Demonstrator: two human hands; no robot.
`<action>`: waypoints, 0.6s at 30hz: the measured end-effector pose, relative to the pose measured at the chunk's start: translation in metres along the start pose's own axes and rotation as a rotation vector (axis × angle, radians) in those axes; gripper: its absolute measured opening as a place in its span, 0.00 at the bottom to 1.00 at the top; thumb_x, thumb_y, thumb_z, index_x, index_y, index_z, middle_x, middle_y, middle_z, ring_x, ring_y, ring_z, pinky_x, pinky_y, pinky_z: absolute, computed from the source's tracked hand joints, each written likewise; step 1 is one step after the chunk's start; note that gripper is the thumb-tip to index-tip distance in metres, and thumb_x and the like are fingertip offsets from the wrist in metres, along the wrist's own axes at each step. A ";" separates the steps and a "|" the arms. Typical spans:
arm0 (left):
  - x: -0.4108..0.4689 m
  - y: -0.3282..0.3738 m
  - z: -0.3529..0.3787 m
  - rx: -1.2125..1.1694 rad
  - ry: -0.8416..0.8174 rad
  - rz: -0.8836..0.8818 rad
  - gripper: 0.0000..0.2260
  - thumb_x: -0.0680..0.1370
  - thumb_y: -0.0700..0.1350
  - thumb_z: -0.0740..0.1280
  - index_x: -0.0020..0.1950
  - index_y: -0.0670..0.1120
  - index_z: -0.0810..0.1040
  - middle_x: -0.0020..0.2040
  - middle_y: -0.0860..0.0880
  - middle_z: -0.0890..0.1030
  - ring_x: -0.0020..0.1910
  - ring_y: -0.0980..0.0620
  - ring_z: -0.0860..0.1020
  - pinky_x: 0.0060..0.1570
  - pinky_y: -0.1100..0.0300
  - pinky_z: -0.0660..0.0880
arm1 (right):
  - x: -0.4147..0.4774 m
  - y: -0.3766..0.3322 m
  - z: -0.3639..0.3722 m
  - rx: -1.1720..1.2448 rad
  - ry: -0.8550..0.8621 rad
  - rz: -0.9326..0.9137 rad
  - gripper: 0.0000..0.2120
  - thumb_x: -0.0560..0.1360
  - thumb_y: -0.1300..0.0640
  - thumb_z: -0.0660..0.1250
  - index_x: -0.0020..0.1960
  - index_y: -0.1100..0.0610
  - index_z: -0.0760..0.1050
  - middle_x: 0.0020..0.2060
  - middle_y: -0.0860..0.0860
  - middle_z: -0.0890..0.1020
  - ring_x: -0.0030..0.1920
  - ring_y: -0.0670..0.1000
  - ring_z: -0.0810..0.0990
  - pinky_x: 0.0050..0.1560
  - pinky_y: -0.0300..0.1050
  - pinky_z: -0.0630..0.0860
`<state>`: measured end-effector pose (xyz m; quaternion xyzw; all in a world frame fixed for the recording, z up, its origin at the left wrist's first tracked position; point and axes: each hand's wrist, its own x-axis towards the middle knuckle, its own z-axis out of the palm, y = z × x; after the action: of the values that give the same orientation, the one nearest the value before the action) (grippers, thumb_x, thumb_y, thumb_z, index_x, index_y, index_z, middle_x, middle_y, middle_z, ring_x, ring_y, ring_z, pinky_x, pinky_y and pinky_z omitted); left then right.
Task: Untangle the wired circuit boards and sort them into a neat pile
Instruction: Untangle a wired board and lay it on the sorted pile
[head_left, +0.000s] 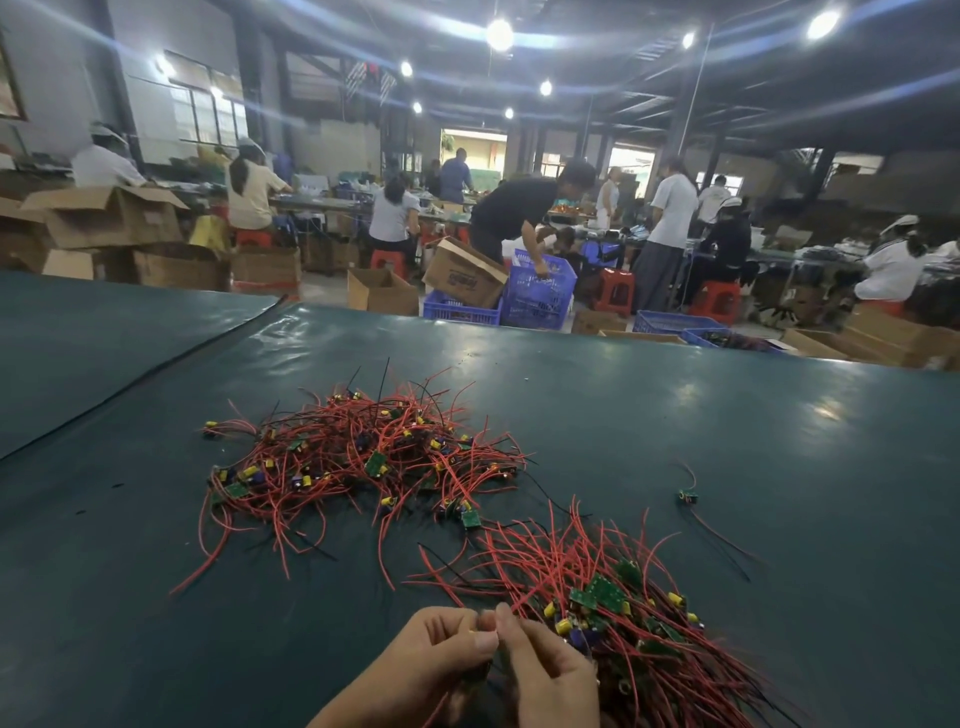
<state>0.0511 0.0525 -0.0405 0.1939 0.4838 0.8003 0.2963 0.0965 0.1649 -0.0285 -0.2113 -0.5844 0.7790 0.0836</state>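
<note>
A tangled heap of small green circuit boards with red and black wires (358, 457) lies mid-table. Closer, to the right, a sorted pile of boards (613, 603) has its wires fanned roughly one way. My left hand (441, 649) and my right hand (545, 670) meet at the near edge, left of that pile. Both pinch the same wired board, with its red wires running up between the fingertips; the board itself is mostly hidden under my fingers. A single loose board (687, 497) lies apart at the right.
The dark green table cover (675, 415) stretches wide, with a seam (156, 364) running diagonally at left. Beyond the far edge are cardboard boxes (382, 291), blue crates (543, 291), red stools and several people at other benches.
</note>
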 end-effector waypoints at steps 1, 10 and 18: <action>0.000 0.000 -0.001 0.035 0.016 -0.015 0.15 0.68 0.44 0.72 0.27 0.46 0.67 0.22 0.51 0.71 0.21 0.58 0.69 0.25 0.68 0.67 | 0.002 -0.001 -0.002 0.019 0.010 0.002 0.10 0.71 0.63 0.73 0.31 0.59 0.85 0.30 0.57 0.84 0.37 0.55 0.83 0.47 0.50 0.78; 0.001 -0.004 -0.011 0.078 -0.152 -0.044 0.18 0.72 0.44 0.73 0.29 0.45 0.68 0.21 0.51 0.73 0.20 0.57 0.71 0.24 0.68 0.65 | 0.017 -0.025 -0.043 0.321 0.214 -0.061 0.12 0.75 0.58 0.69 0.36 0.64 0.80 0.27 0.55 0.79 0.16 0.44 0.60 0.17 0.33 0.57; 0.018 0.010 0.012 0.425 0.361 0.092 0.19 0.67 0.56 0.75 0.25 0.49 0.71 0.23 0.49 0.73 0.21 0.54 0.71 0.24 0.65 0.66 | 0.022 -0.004 -0.041 0.275 0.271 -0.316 0.06 0.77 0.56 0.66 0.50 0.48 0.81 0.25 0.46 0.72 0.19 0.43 0.61 0.19 0.35 0.60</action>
<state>0.0422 0.0690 -0.0258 0.1277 0.6764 0.7152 0.1214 0.0943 0.2104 -0.0395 -0.2063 -0.4822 0.7930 0.3099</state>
